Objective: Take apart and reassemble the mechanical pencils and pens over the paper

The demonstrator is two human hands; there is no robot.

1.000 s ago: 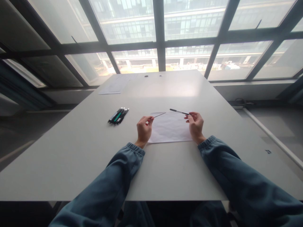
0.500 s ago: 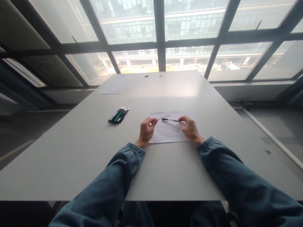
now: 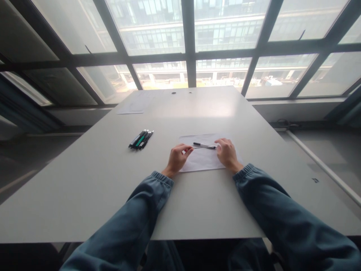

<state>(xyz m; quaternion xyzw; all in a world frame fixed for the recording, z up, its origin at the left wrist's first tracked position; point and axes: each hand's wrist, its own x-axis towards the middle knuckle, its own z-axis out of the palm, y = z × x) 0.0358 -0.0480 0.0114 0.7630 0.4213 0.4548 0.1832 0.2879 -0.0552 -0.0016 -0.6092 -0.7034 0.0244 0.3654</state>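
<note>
My left hand (image 3: 178, 157) is closed, thumb and finger pinching one end of a thin dark pen refill (image 3: 201, 147). The refill points right, its far end close to the fingers of my right hand (image 3: 226, 152). A pen (image 3: 203, 145) with a black end and pale barrel lies on a white sheet of paper (image 3: 199, 162), its right end beside my right fingertips. Those fingers are curved and apart, with the thumb lower. Whether they touch the pen's end or the refill's tip is too small to tell. Both wrists rest over the paper's near corners.
Left of the paper, a bundle of several dark pens (image 3: 141, 140), one with a green part, lies on the white table (image 3: 113, 195). Another paper sheet (image 3: 130, 107) lies at the far left corner. Windows (image 3: 220, 71) stand behind the table.
My left hand has moved slightly right, bringing the refill down and right across the pen's right end. My right fingers have opened from their pinch on the pen, which now lies on the paper.
</note>
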